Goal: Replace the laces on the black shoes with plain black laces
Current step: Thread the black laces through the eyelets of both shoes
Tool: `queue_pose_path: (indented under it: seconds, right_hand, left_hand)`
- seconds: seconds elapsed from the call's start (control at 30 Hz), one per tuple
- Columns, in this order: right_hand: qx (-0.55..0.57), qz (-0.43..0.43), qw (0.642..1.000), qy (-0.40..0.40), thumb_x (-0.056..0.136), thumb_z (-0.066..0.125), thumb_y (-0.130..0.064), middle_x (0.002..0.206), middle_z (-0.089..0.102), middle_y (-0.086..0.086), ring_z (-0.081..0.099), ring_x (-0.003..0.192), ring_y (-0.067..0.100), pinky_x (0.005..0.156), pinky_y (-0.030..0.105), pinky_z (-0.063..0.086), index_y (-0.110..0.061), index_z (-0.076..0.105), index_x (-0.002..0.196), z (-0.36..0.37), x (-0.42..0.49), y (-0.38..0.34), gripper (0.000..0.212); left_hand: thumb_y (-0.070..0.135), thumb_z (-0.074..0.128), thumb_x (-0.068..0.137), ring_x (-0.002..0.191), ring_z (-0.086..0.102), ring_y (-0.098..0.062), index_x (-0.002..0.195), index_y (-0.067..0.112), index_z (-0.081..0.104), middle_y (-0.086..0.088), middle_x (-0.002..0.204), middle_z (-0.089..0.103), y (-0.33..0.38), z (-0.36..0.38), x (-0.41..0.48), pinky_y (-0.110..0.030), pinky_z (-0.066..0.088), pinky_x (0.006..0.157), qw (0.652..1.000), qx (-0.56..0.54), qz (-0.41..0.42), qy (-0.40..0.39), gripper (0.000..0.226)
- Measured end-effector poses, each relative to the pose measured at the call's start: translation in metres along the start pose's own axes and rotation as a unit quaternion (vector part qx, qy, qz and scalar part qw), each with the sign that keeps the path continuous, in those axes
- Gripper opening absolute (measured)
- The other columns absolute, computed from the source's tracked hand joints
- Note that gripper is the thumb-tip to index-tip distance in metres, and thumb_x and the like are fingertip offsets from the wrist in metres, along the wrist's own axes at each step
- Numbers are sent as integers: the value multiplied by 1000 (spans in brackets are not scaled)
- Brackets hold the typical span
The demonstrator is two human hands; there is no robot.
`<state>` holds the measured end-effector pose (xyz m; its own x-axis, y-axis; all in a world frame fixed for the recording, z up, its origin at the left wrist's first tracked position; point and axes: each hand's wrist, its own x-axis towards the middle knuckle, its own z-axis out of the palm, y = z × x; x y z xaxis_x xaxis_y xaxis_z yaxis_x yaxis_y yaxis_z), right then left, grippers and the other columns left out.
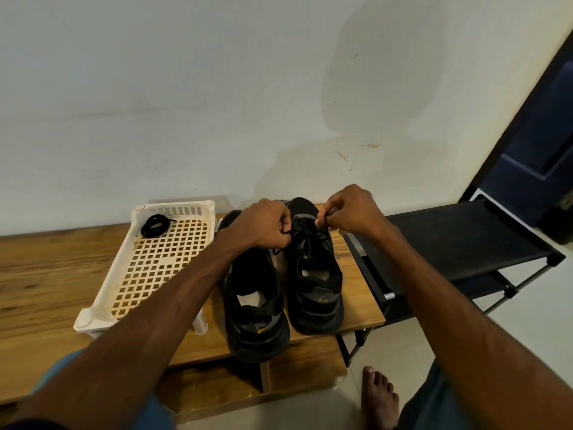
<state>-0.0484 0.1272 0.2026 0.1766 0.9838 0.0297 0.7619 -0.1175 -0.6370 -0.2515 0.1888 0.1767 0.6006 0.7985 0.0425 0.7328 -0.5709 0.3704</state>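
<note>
Counter [46, 274] of brown wood holds two black shoes side by side, toes pointing far, toward the wall [217, 103]. The left shoe [254, 302] has no lace that I can see in its near part, and its far part is hidden under an arm. The right shoe [313, 274] has a black lace [305, 235] crossing over its far half. Both arms reach out to that shoe. The left hand [263, 226] is over the toe end of the left shoe, its fingers curled in tight, and it pinches one bit of the lace. The right hand [350, 211] is at the far right of the right shoe, its fingers curled too, and it pinches another bit of the lace between thumb and fingertips. To the left of the shoes sits a white basket [90, 319] with a floor full of square holes. A coiled lace [155, 225], plain black, lies in its far corner. To the right of the counter stands a black rack [449, 240]. A bare foot [379, 398] rests on the pale floor [403, 346], near and to the right.
</note>
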Motion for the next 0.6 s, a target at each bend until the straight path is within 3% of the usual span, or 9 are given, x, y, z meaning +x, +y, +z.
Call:
queue_pose_path:
  seconds: [0.17,0.3,0.4,0.47,0.53,0.6]
  right_hand:
    - [43,-60,997,18,89,69,4,96,77,2,72,85,10,83,30,60,-10,79,106,-8,2,2,25]
    - [31,-101,994,-18,94,56,7,112,75,6,70,103,15,96,32,56,-8,74,120,-2,3,-4,35]
    - [-5,-113,994,-11,99,61,-6,111,76,6,70,101,15,93,29,55,-10,77,116,7,5,-4,24]
    - [-23,-102,995,-8,98,66,-12,107,77,8,71,97,17,91,31,56,-10,78,113,12,7,-1,20]
    - [-17,-83,996,14,94,72,-15,104,78,8,72,93,17,92,33,58,-9,79,108,18,8,2,17]
    - [12,-56,997,46,89,79,-18,96,78,8,74,86,15,87,33,60,-8,78,102,22,8,1,17]
  left_hand:
    - [21,76,75,70,60,2,85,31,69,17,79,68,1,-19,6,-24,47,67,993,-31,52,103,16]
    - [11,82,79,79,69,-7,86,18,75,8,85,74,6,-23,16,-23,54,75,986,-108,72,108,12]
    - [2,80,78,77,69,-2,86,12,78,5,84,75,15,-10,24,-17,53,74,982,-154,34,106,14]
    - [-1,76,78,80,69,-6,87,10,78,2,87,75,21,0,29,-24,57,78,983,-156,6,93,14]
    - [6,78,78,86,69,-13,89,13,77,0,92,75,26,5,34,-34,59,85,985,-138,-35,93,13]
    - [18,86,74,88,70,-17,88,16,74,0,93,73,27,1,35,-36,60,82,981,-119,-100,115,18]
